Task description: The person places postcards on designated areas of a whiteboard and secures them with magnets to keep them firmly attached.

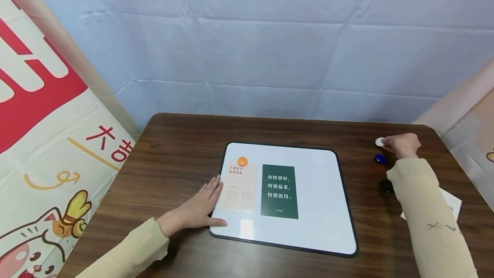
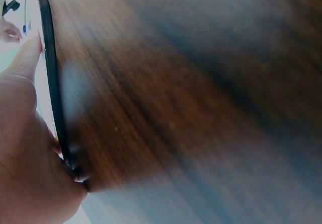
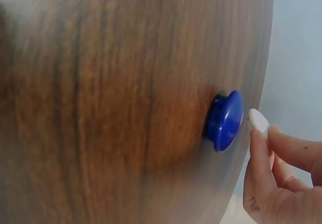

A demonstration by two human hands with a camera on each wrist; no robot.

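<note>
My right hand (image 1: 403,143) pinches a white round magnet (image 3: 258,121) between thumb and fingertips near the table's far right. Just nearer to me stands a blue button magnet (image 3: 230,121). My left hand (image 1: 194,210) rests on the left edge of a black-framed whiteboard (image 1: 322,200), fingers straight and thumb spread over its frame. On the board, beside that hand, lies a cream card (image 1: 238,185) with an orange magnet (image 1: 242,161) at its top edge. A green card (image 1: 279,207) with white writing lies to its right.
A black magnet (image 1: 386,186) sits beside my right sleeve, which partly covers it. Under the same forearm a white card (image 1: 452,203) shows in part. The brown wooden table (image 1: 185,149) meets a pale blue cloth (image 1: 247,63) behind; a printed cloth (image 1: 46,209) hangs at left.
</note>
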